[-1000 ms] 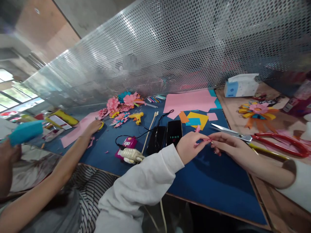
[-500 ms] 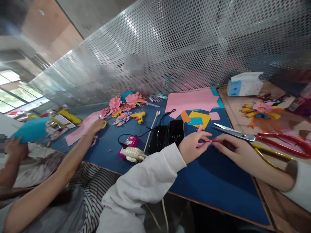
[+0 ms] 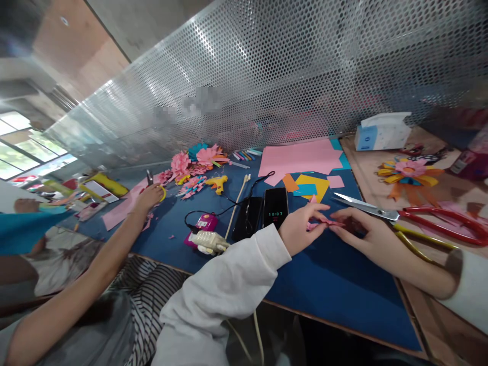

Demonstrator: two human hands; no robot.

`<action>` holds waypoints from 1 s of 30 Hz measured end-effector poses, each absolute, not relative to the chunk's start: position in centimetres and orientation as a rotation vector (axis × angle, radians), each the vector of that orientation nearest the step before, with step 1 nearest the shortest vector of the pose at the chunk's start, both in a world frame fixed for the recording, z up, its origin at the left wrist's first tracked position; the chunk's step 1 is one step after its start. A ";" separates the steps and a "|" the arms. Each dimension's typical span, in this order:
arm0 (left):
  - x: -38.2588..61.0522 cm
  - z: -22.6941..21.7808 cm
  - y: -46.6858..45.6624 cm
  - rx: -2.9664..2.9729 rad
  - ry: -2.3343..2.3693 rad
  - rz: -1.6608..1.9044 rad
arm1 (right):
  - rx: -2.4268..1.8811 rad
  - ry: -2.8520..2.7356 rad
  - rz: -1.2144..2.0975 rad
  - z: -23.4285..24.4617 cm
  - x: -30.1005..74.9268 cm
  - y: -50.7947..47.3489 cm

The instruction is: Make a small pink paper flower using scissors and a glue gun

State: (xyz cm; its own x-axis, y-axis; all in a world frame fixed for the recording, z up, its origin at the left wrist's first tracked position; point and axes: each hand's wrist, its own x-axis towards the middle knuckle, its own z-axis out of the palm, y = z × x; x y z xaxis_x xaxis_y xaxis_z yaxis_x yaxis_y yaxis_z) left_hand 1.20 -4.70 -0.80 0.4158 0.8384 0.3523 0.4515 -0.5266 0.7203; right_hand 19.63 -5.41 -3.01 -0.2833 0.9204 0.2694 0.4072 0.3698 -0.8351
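My left hand (image 3: 305, 227) pinches a small piece of pink paper (image 3: 331, 222), whose thin strip stretches across to the other hand. Thumb and fingertips of my right hand (image 3: 356, 231) close on the strip's right end. More pink paper shows between the left thumb and fingers, partly hidden by them. Just behind my right hand lie large scissors with red handles (image 3: 442, 216), blades pointing left, and a yellow-handled pair (image 3: 415, 244) under my wrist. A phone (image 3: 275, 206) with a lit clock lies beside my left hand, next to a second dark phone (image 3: 247, 219).
Pink sheets (image 3: 297, 157) and yellow, orange and blue scraps (image 3: 310, 188) lie behind my hands. A yellow glue gun (image 3: 217, 184), paper flowers (image 3: 190, 165) and a corded power strip (image 3: 204, 226) are left. A co-worker's hand (image 3: 150, 198) holds scissors. A tissue box (image 3: 383, 133) stands back right.
The pink strip between my fingertips shows longer now, with my right fingers slightly more spread. At the left, the co-worker's scissors have lifted into view and another person's blue sheet has moved left and down.
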 end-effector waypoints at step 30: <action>1.1 -1.0 -4.6 2.130 1.023 0.949 | -1.018 -1.944 0.574 -2.3 19.7 -5.7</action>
State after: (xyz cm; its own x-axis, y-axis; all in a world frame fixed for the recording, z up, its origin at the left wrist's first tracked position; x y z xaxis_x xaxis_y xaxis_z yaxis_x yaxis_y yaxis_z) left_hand 1.08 -4.57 -0.99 0.4507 0.8234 0.3447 0.4055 -0.5329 0.7427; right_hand 19.68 -5.67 -2.32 -0.3116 0.8258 0.4700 0.4378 0.5638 -0.7003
